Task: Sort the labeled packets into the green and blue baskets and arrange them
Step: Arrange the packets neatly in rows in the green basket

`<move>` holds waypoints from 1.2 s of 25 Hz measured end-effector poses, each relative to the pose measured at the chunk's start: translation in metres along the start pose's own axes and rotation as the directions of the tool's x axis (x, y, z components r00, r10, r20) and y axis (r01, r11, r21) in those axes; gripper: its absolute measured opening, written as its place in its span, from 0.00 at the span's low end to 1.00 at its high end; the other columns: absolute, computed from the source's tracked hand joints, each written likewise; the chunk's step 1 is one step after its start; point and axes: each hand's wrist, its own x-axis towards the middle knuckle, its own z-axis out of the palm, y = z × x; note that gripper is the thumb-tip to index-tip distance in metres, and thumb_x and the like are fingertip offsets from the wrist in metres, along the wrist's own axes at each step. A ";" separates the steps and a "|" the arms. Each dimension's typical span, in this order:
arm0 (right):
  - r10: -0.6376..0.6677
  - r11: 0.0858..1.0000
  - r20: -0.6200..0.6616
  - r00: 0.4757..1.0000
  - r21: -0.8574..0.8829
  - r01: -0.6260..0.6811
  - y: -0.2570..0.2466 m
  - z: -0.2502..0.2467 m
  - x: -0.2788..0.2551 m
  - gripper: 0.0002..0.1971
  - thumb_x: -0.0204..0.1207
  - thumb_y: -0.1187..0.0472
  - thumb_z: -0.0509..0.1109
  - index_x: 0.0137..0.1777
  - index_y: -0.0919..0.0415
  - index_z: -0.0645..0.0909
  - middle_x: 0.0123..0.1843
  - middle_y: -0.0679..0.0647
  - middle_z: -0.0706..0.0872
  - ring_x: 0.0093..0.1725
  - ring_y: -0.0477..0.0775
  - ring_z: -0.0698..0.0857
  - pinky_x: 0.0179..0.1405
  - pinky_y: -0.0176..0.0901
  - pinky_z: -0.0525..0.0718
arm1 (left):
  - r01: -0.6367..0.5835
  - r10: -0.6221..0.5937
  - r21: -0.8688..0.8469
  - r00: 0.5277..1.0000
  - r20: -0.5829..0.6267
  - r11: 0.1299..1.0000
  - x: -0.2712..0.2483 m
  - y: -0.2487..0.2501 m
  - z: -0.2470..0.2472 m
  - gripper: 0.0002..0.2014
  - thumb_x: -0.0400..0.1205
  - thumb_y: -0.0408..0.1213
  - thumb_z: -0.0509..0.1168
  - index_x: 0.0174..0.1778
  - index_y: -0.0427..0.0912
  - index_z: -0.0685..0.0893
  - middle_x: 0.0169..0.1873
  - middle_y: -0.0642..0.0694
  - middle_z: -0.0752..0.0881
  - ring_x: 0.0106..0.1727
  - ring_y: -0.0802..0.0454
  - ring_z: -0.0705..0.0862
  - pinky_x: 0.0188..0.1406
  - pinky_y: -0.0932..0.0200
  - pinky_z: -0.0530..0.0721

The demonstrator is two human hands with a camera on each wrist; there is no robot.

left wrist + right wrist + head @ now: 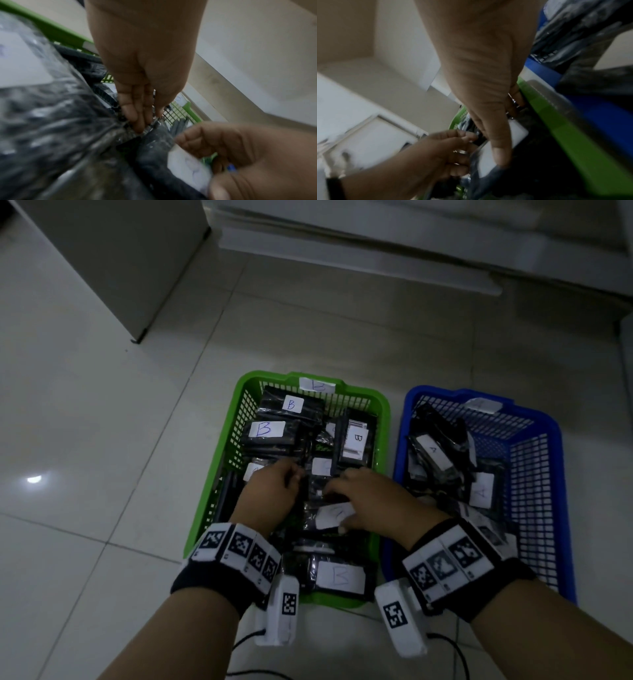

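**Both hands on one pkt, mid green basket**

Person works on tiled floor (102, 440). Green basket (383, 419) left, blue basket (555, 440) just beside it on the right, rims near touching. Green holds black pkts w/ white "B" labels, e.g. far pkt (291, 405); blue holds "A"-labelled pkts (433, 451), piled toward its left and near side. No loose pkts visible on floor, so sorting looks done or close to it; step in hand judged to be arranging.

Key relation: worked pkt (325, 508) lies in middle of green basket, directly under and between both hands, its white label (334, 515) toward the right hand. Long axis hard to fix; appears to run roughly near-to-far along the basket, but wrap is crumpled and half hidden. Both hands about equally near; right covers more of it.

Left hand (270, 494): fingers curled at the pkt's left edge. Left wrist view shows its fingertips (139, 121) pressed together into the plastic wrap, a narrow pinch-like hold.

Right hand (370, 505): over the pkt's right side, thumb (501, 148) down on the white label, other fingers folded round the far edge. Reads as a grip, not a flat press.

Judgement: next move needs the pkt squared to its neighbours; slick wrap could slip out from between the fingers.

Wrist views blurred; label letter on held pkt unreadable.
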 end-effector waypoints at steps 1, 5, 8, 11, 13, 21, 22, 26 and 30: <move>0.009 1.000 0.005 1.000 -0.028 -0.009 -0.002 0.004 -0.001 0.36 0.66 0.53 0.80 0.74 0.51 0.71 0.66 0.54 0.75 0.67 0.56 0.72 0.60 0.45 0.74 | -0.012 0.011 0.046 0.999 0.033 0.999 -0.003 0.000 0.001 0.09 0.84 0.37 0.60 0.55 0.45 0.83 0.48 0.44 0.88 0.46 0.49 0.84 0.41 0.62 0.76; 0.043 0.998 -0.070 0.997 -0.038 -0.046 -0.008 0.013 -0.002 0.32 0.69 0.58 0.77 0.73 0.57 0.72 0.66 0.58 0.73 0.67 0.59 0.72 0.60 0.46 0.76 | -0.011 0.012 -0.018 0.995 0.097 1.000 -0.011 0.003 0.005 0.15 0.83 0.33 0.58 0.63 0.49 0.81 0.49 0.43 0.89 0.43 0.48 0.85 0.41 0.62 0.80; 0.099 0.995 -0.101 0.990 -0.004 -0.100 -0.011 0.014 -0.002 0.30 0.70 0.54 0.76 0.71 0.61 0.73 0.65 0.59 0.72 0.67 0.59 0.70 0.60 0.45 0.74 | -0.019 0.031 -0.104 0.994 0.107 0.994 -0.014 0.001 0.007 0.17 0.84 0.32 0.55 0.65 0.49 0.80 0.52 0.42 0.89 0.46 0.46 0.86 0.47 0.57 0.84; 0.095 0.991 -0.154 0.983 -0.077 -0.108 -0.013 0.014 -0.004 0.29 0.70 0.50 0.76 0.68 0.60 0.73 0.64 0.57 0.73 0.66 0.58 0.71 0.60 0.48 0.71 | -0.032 0.038 -0.091 0.997 0.074 0.995 -0.016 -0.002 0.004 0.15 0.87 0.39 0.53 0.66 0.48 0.79 0.54 0.42 0.87 0.51 0.46 0.84 0.47 0.60 0.78; 0.125 0.981 -0.229 0.965 -0.114 -0.154 -0.012 0.011 -0.006 0.27 0.73 0.48 0.73 0.68 0.57 0.72 0.64 0.56 0.73 0.66 0.58 0.72 0.64 0.53 0.68 | -0.051 0.054 -0.081 0.998 0.041 0.995 -0.014 -0.004 0.001 0.15 0.88 0.42 0.52 0.66 0.48 0.79 0.54 0.40 0.86 0.53 0.43 0.83 0.50 0.58 0.79; 0.203 0.941 -0.327 0.923 -0.195 -0.276 -0.018 0.022 -0.012 0.30 0.79 0.45 0.65 0.78 0.52 0.64 0.73 0.58 0.70 0.73 0.61 0.67 0.70 0.59 0.65 | -0.182 0.173 0.133 0.982 0.075 0.974 -0.028 -0.009 -0.017 0.11 0.84 0.38 0.61 0.59 0.51 0.83 0.49 0.49 0.87 0.47 0.52 0.85 0.47 0.60 0.81; 0.174 0.954 -0.379 0.909 -0.162 -0.251 -0.022 0.024 -0.017 0.29 0.78 0.46 0.66 0.77 0.53 0.67 0.71 0.57 0.69 0.72 0.60 0.66 0.68 0.55 0.68 | -0.196 0.177 0.220 0.979 0.104 0.956 -0.031 -0.011 -0.020 0.10 0.82 0.39 0.63 0.56 0.51 0.85 0.50 0.51 0.87 0.48 0.53 0.84 0.50 0.60 0.81; 0.097 0.995 -0.256 0.962 0.047 -0.087 -0.047 0.027 -0.037 0.17 0.72 0.46 0.73 0.57 0.53 0.83 0.54 0.51 0.78 0.58 0.53 0.78 0.52 0.44 0.78 | -0.222 0.125 0.440 0.963 0.238 0.870 -0.044 -0.032 -0.025 0.11 0.78 0.51 0.67 0.54 0.56 0.87 0.53 0.51 0.87 0.54 0.51 0.84 0.58 0.51 0.83; 0.133 0.989 0.015 0.991 -0.073 -0.132 -0.057 0.041 -0.047 0.25 0.70 0.46 0.76 0.64 0.55 0.78 0.61 0.52 0.83 0.58 0.54 0.81 0.46 0.40 0.76 | -0.229 0.182 0.295 0.967 0.178 0.928 -0.068 -0.042 -0.027 0.16 0.80 0.55 0.63 0.61 0.54 0.84 0.56 0.50 0.83 0.56 0.52 0.82 0.57 0.58 0.79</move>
